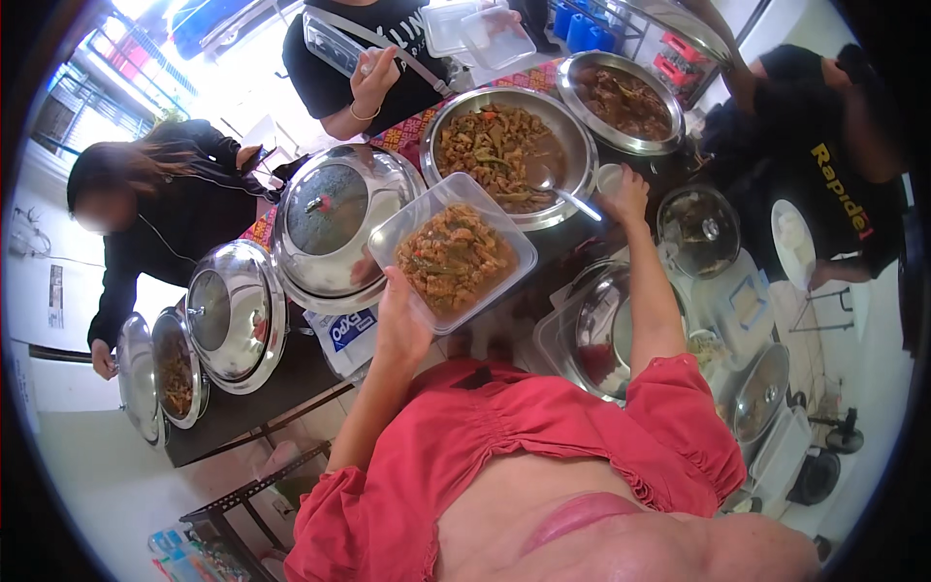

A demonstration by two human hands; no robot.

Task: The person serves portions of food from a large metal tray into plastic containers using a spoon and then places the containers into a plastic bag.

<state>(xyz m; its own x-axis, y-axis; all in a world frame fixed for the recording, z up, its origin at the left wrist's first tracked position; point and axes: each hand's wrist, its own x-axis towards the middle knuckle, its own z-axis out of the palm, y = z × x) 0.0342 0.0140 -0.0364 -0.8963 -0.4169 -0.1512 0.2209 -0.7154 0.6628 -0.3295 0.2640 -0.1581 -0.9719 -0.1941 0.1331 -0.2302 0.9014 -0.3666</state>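
My left hand [400,320] holds a clear square plastic container [454,254] by its near left side; a chunky meat and vegetable stew [458,262] lies in it. At the right of the large steel serving pan [436,145], my right hand [627,195] has its fingers around a small translucent cup [609,179]. That pan holds a similar stew, and a metal spoon [574,201] rests in it with the handle over the rim. Left of my container stands a pan under a domed steel lid with a glass window [327,207].
Another steel pan of dark stew [622,94] stands behind on the right. More lidded pans [236,316] line the left. People stand at the left [167,196], across the table [364,80] and at the right, one with a white plate [794,244]. Glass lids [698,231] and plastic containers lie right.
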